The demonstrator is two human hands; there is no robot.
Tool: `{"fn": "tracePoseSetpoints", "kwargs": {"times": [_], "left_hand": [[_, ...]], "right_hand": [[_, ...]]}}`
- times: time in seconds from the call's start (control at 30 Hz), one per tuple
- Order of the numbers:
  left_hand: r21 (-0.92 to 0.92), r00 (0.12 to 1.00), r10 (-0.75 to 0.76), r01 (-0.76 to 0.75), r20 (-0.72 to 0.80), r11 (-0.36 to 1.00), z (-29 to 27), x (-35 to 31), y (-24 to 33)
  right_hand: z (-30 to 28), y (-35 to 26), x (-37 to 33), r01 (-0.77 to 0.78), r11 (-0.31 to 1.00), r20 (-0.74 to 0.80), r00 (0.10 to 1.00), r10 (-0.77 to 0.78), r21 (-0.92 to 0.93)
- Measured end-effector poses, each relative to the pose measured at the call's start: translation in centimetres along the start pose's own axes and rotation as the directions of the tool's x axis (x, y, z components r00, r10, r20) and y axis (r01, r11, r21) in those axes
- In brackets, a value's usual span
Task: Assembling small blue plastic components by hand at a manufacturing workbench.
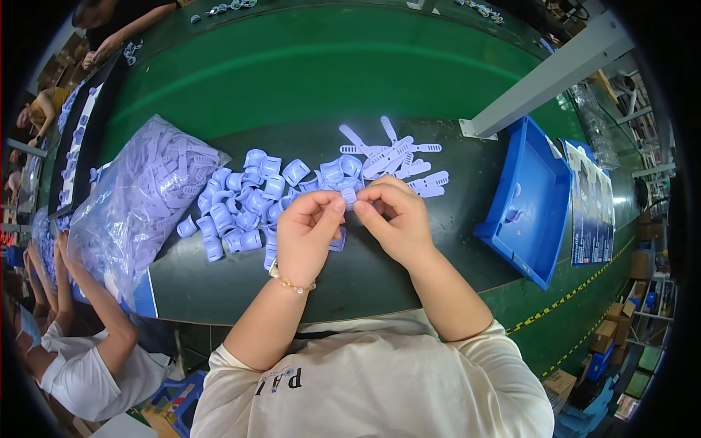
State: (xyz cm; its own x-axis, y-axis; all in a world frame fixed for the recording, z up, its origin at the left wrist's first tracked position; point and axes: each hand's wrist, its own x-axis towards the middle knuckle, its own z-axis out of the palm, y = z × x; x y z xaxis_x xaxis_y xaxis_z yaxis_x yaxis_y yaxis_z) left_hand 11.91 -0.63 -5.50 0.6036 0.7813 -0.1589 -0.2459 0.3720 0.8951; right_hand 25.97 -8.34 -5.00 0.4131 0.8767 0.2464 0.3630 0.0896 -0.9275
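Note:
Between my two hands, over the middle of the dark table, is a small lavender plastic piece (349, 198). My left hand (310, 228) pinches its left side between thumb and finger, with a beaded bracelet at the wrist. My right hand (398, 217) pinches the right side, its other fingers curled in. The fingertips cover part of the piece. Just left of my hands lies a heap of curved lavender plastic pieces (252, 201), some partly hidden behind my left hand. Flat slotted lavender straps (394, 155) are scattered beyond my right hand.
A clear plastic bag of slotted straps (179, 164) lies left of the heap. At the right stand a blue plastic bin (495, 212), with a small piece inside, and a slanting grey metal post (548, 82). A printed sheet (593, 208) lies beyond the bin. Co-workers (102, 358) sit at the left.

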Motion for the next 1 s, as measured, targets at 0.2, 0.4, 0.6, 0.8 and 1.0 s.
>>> {"fn": "tracePoseSetpoints", "kwargs": {"times": [0.2,0.4,0.6,0.8,1.0], "left_hand": [[0.233,0.979,0.205,-0.202,0.012,0.951,0.5,0.0,-0.8],[0.269,0.967,0.248,-0.256,0.065,0.928,0.0,-0.1,-0.6],[0.232,0.984,0.161,-0.175,0.077,0.957,0.5,-0.1,-0.7],[0.275,0.972,0.221,-0.234,0.078,0.932,0.3,-0.2,-1.2],[0.310,0.937,0.344,-0.343,0.056,0.887,0.1,-0.2,-1.3]], "right_hand": [[0.0,1.3,0.1,0.004,0.936,-0.172,0.983,0.061,0.351],[-4.3,2.2,2.0,0.063,0.303,-0.202,0.869,0.452,0.951],[-8.5,1.8,1.8,0.405,0.084,-0.412,0.870,0.271,0.910],[-11.7,1.4,0.7,0.641,-0.024,-0.594,0.725,0.348,0.767],[-10.4,-0.6,1.2,0.592,0.327,-0.674,0.684,0.279,0.736]]}}
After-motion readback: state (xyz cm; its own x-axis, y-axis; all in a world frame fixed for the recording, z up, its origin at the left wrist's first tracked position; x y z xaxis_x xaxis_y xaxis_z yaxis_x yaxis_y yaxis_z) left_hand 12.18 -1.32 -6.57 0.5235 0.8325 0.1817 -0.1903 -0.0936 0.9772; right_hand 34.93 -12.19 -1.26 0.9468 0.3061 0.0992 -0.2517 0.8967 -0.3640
